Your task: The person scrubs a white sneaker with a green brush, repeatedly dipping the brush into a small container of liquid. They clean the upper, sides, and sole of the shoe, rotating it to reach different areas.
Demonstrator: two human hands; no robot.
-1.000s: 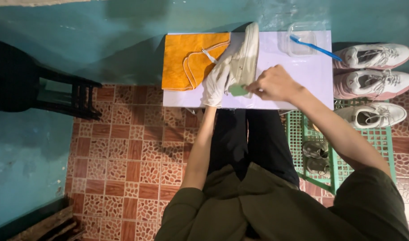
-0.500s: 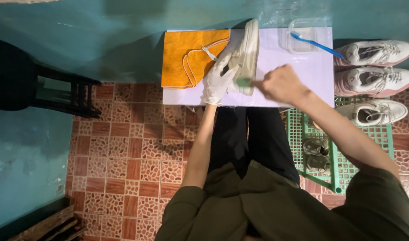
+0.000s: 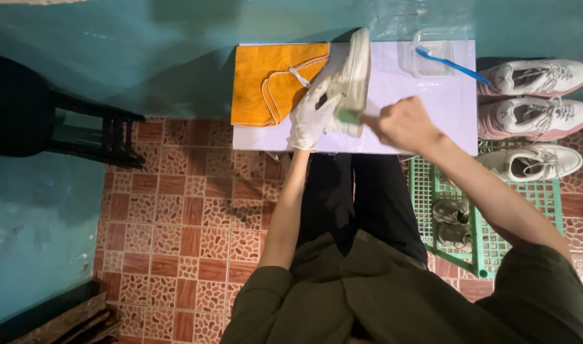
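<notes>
We steady the shoe (image 3: 352, 79) in our gloved left hand (image 3: 312, 114); our right hand (image 3: 403, 124), now nearer the shoe, grips a green sponge (image 3: 348, 116).

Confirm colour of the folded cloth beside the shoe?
Orange folded cloth, plain with lighter stitched edging; the head view shows it clearly.

Light fell brightest on the white table (image 3: 431, 108), which looked nearly washed out. Just beyond the table, a soft dark shadow lay on the teal wall (image 3: 177, 38). The dark chair (image 3: 43, 114) left of the table was murky. Focus was fair; the corners dimmed.
</notes>
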